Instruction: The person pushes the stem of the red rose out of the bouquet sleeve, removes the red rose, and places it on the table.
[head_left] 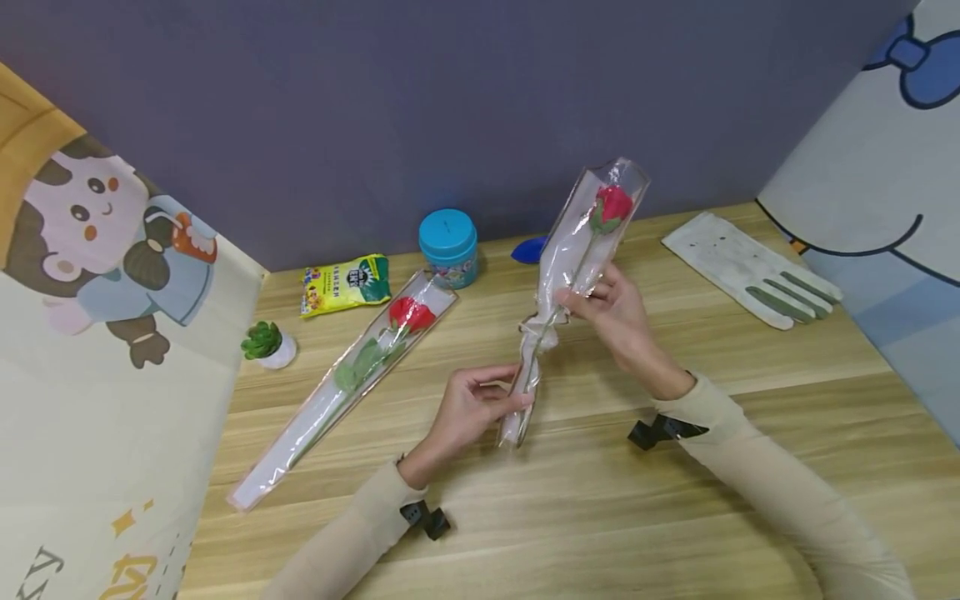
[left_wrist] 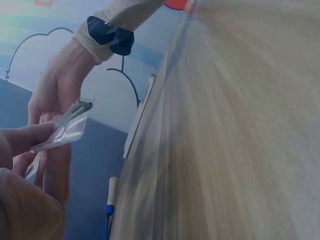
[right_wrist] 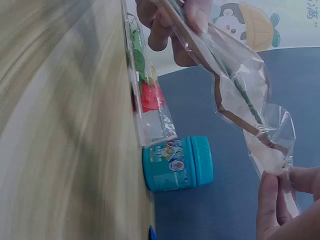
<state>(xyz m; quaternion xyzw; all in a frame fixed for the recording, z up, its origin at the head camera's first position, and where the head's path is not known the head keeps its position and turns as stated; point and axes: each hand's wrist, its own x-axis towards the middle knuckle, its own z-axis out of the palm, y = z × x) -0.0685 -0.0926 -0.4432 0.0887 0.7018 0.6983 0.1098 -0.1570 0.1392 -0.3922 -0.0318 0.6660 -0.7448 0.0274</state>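
Both hands hold a red rose in a clear plastic sleeve (head_left: pixel 573 250), raised above the table and tilted, bloom end up and to the right. My left hand (head_left: pixel 472 404) pinches the narrow stem end between thumb and fingers. Further up, below the bloom, my right hand (head_left: pixel 622 325) grips the sleeve. Between the hands the plastic is crumpled and bent, as the sleeve (right_wrist: pixel 240 85) also shows in the right wrist view. A second sleeved rose (head_left: pixel 367 358) lies flat on the table to the left.
Along the back stand a yellow-green packet (head_left: pixel 345 286), a blue lidded jar (head_left: pixel 448 248) and a blue scoop-like tool (head_left: pixel 528 250), partly hidden by the sleeve. A small potted succulent (head_left: pixel 270 344) is at left, a white-and-grey glove (head_left: pixel 750 267) at right. Walls border the table (head_left: pixel 600 517).
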